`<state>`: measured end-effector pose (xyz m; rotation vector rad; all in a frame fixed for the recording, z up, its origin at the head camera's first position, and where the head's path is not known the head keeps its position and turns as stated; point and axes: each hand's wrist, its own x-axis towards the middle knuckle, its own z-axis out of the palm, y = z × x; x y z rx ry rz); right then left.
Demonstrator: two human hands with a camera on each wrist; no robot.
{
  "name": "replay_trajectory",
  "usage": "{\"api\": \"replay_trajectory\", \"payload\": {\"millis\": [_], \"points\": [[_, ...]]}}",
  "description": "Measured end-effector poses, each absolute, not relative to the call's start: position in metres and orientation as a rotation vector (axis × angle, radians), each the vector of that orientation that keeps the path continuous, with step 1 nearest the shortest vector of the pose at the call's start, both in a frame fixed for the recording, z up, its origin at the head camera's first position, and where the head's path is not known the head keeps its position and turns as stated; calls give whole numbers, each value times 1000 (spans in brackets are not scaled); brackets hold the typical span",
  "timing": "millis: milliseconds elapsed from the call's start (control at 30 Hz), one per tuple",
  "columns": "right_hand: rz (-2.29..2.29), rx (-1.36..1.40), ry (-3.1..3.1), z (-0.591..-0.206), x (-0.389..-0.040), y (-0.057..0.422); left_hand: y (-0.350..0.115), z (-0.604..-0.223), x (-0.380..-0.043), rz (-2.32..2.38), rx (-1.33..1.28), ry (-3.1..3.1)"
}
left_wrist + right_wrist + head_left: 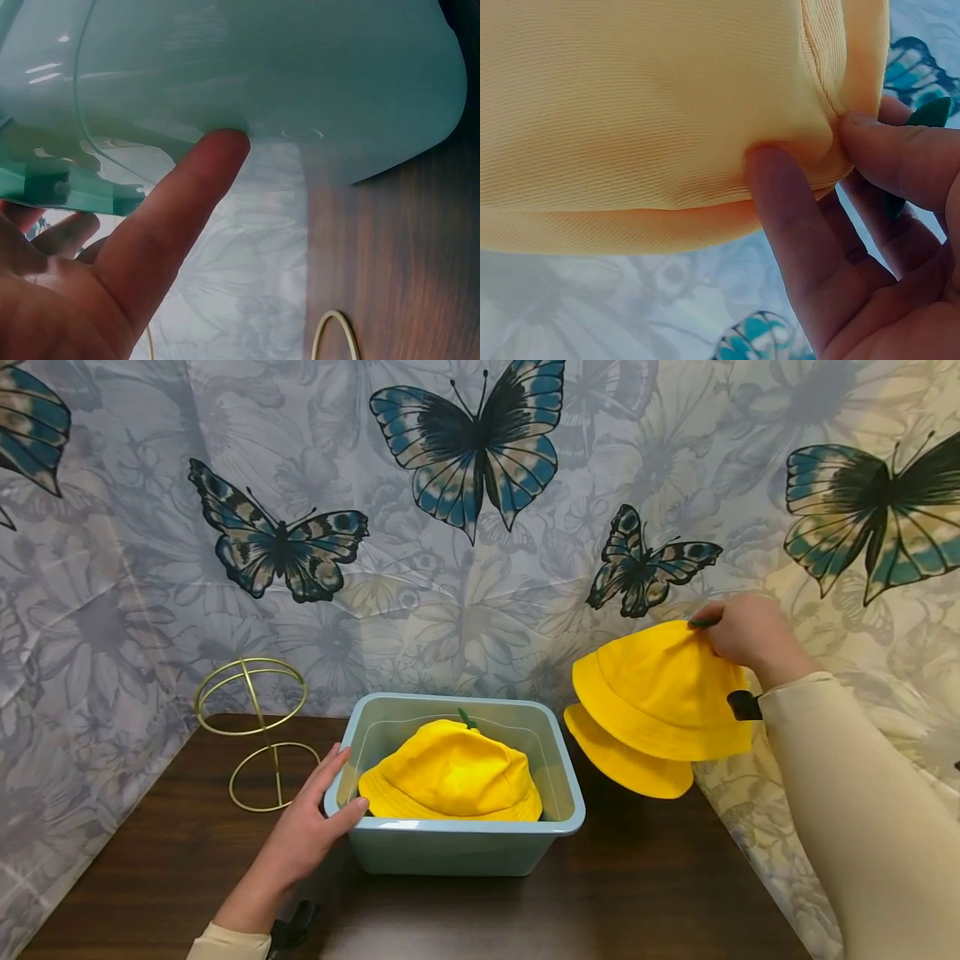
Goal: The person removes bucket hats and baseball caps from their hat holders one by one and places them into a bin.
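My right hand [753, 635] pinches the crown of a yellow bucket hat [652, 685] near its green leaf [930, 112], at the right above the table. A second yellow brim [633, 760] shows under that hat. Left of centre, my left hand [303, 831] rests against the left side of a pale blue-green plastic tub [465, 852], its fingers mostly straight along the rim. In the left wrist view one extended finger [187, 195] touches the tub's wall. Inside the tub lies another yellow hat [450, 772], crown up, with a green stem [467, 718] on top.
A gold wire stand [258, 718] with round hoops is on the dark wooden table [615, 893], left of the tub and just beyond the left hand. A butterfly-printed cloth [480, 610] hangs behind the table and along its sides.
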<state>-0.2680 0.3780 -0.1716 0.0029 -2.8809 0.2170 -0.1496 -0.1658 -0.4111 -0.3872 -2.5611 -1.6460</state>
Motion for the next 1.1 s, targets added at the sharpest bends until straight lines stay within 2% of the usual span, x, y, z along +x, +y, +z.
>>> {"api": "replay_trajectory", "payload": {"millis": [533, 1100], "points": [[137, 80, -2816, -132, -251, 346, -165, -409, -149, -1661, -370, -2574], [154, 151, -2749, -117, -233, 300, -165, -409, -148, -1660, -371, -2576]]}}
